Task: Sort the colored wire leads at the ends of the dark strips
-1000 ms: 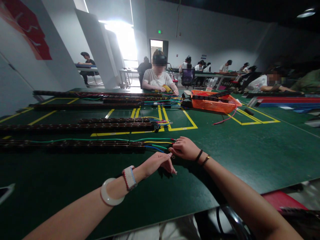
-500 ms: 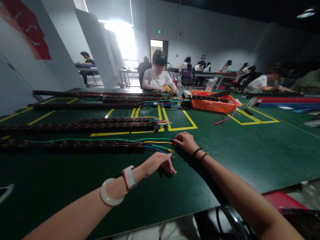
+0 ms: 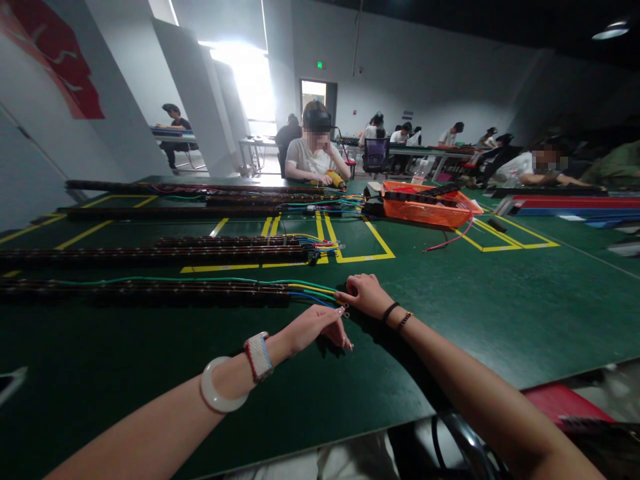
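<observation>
A bundle of dark long strips (image 3: pixel 200 290) lies across the near table, with green, yellow and blue wires (image 3: pixel 313 291) running out at its right end. My right hand (image 3: pixel 370 295) is at those wire ends, one digit stretched along them and the other fingers curled; it covers the tips of the yellow and upper green wires. Just below, my left hand (image 3: pixel 317 325) has its fingers apart, one fingertip beside the bare ring terminals (image 3: pixel 346 315) and the others bent down towards the table. Whether it touches the blue wire, I cannot tell.
More strip bundles (image 3: pixel 240 252) with wires lie further back on the green table (image 3: pixel 470 313), marked with yellow tape (image 3: pixel 367 257). An orange basket (image 3: pixel 425 212) stands beyond. Across the table sits a person (image 3: pixel 313 157) beside a yellow tool (image 3: pixel 339 181).
My right hand has moved slightly left and towards me, from the upper green wire's red-sleeved end onto the wires' ends. My left hand stays put. The person opposite has raised a hand.
</observation>
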A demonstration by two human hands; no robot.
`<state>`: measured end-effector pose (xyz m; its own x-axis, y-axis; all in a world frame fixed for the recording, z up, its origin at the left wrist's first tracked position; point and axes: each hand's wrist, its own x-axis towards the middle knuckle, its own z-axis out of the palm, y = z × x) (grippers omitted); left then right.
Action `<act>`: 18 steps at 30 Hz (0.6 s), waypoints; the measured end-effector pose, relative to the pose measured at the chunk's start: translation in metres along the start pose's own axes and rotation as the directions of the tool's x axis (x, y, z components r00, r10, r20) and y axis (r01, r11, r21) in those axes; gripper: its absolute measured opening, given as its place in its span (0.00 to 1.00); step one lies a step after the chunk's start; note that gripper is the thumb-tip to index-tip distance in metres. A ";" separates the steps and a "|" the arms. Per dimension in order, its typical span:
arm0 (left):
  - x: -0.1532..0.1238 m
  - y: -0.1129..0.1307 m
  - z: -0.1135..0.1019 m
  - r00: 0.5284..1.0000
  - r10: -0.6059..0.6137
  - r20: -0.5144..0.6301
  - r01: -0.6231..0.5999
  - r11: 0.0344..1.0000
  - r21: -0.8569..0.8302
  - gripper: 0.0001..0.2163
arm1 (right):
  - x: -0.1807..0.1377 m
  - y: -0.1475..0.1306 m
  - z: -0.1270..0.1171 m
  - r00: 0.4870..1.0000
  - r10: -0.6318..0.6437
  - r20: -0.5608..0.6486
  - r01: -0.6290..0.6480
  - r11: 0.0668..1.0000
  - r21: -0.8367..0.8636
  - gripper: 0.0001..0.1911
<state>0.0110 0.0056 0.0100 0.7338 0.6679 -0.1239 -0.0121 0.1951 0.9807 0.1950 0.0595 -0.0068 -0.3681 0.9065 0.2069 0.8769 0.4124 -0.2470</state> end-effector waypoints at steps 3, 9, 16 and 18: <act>0.002 -0.002 -0.001 1.000 0.001 0.001 -0.001 1.000 0.001 0.23 | -0.001 -0.008 0.001 1.000 -0.008 0.010 0.008 0.999 0.041 0.22; 0.002 -0.003 -0.001 1.000 0.008 0.010 -0.008 1.000 0.015 0.23 | -0.002 -0.020 0.000 0.998 -0.054 0.029 0.048 0.985 0.168 0.21; 0.000 0.001 0.000 1.000 0.010 0.014 -0.010 1.000 0.016 0.22 | 0.000 -0.024 0.005 0.998 -0.061 0.019 0.055 0.974 0.220 0.17; 0.000 0.001 0.001 1.000 0.009 0.010 -0.010 1.000 0.022 0.22 | 0.001 -0.024 0.007 0.997 -0.071 0.014 0.067 0.974 0.215 0.15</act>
<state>0.0113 0.0053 0.0113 0.7403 0.6627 -0.1132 -0.0040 0.1727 0.9850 0.1713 0.0508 -0.0068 -0.4342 0.8760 0.2102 0.7635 0.4817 -0.4302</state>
